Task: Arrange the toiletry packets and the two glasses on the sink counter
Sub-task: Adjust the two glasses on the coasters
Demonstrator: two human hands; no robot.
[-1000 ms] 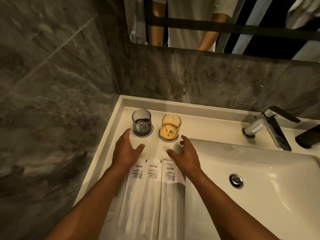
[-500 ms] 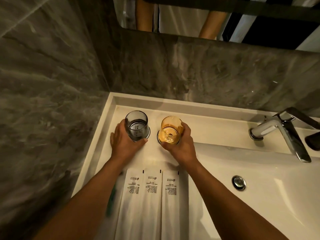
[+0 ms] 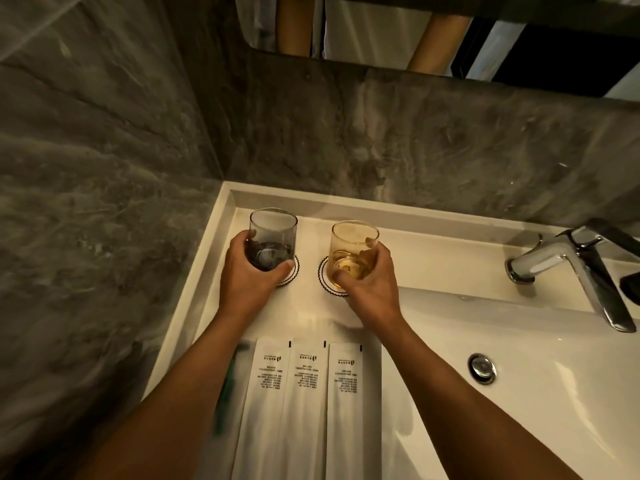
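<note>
My left hand is wrapped around a smoky grey glass at the back left of the white sink counter. An amber glass is gripped by my right hand. Both glasses are over round white coasters with scalloped dark rims; whether they touch the coasters I cannot tell. Three long white toiletry packets lie side by side in front, between my forearms, printed ends toward the glasses. A green-handled item lies left of them, partly hidden by my left arm.
A chrome faucet stands at the right behind the white basin with its chrome drain. Grey marble walls close in the left and back. A mirror hangs above. A dark object sits at the far right edge.
A second ago both hands lay open near the packets' printed ends. They reached forward and closed on the two glasses. The view has tilted downward since then.
</note>
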